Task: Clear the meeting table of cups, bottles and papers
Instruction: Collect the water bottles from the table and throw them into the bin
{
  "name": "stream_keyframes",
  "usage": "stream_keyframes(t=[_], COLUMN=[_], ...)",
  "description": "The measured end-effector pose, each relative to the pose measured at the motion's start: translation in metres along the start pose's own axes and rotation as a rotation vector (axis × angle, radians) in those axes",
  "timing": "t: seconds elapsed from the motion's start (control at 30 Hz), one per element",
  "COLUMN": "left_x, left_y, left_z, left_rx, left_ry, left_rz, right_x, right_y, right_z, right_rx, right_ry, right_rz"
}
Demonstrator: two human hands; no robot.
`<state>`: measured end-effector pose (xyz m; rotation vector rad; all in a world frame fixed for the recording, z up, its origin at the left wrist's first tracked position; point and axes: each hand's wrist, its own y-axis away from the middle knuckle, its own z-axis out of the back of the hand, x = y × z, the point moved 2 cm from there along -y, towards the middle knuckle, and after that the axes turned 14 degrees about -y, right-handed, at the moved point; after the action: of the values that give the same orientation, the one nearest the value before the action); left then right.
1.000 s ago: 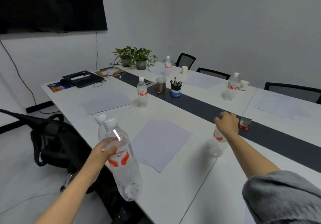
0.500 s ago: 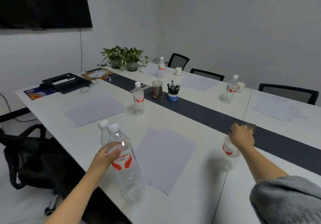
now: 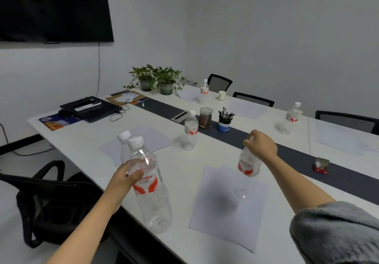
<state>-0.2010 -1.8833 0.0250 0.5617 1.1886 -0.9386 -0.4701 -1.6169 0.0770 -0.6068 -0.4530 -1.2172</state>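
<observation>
Bottle pair [image 3: 152, 194] clasped in left grip [image 3: 125, 178], third bottle [image 3: 247, 166] in right grip [image 3: 262, 144]

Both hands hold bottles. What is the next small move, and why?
Probably carry these away to set them down: the left hand grips two bottles, the right hand holds a third bottle by its neck above the paper, so no hand is free.

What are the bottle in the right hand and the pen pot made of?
The bottle in the right hand looks like thin clear plastic: glossy, see-through, with a printed label. The pen pot seems opaque plastic, dark above, blue below; hard to confirm.
</observation>
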Motion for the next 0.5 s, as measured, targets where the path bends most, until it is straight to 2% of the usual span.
stream_keyframes(t=[0.2, 0.5], left_x=[0.022, 0.030], left_y=[-0.019, -0.093], left_z=[0.024, 0.014], left_rx=[0.000, 0.023], left_ry=[0.045, -0.021], left_rz=[0.040, 0.061], right_x=[0.055, 0.068], right_y=[-0.005, -0.069], right_z=[-0.033, -0.087], right_rx=[0.049, 0.083], right_ry=[0.031, 0.019], right_rz=[-0.001, 0.009])
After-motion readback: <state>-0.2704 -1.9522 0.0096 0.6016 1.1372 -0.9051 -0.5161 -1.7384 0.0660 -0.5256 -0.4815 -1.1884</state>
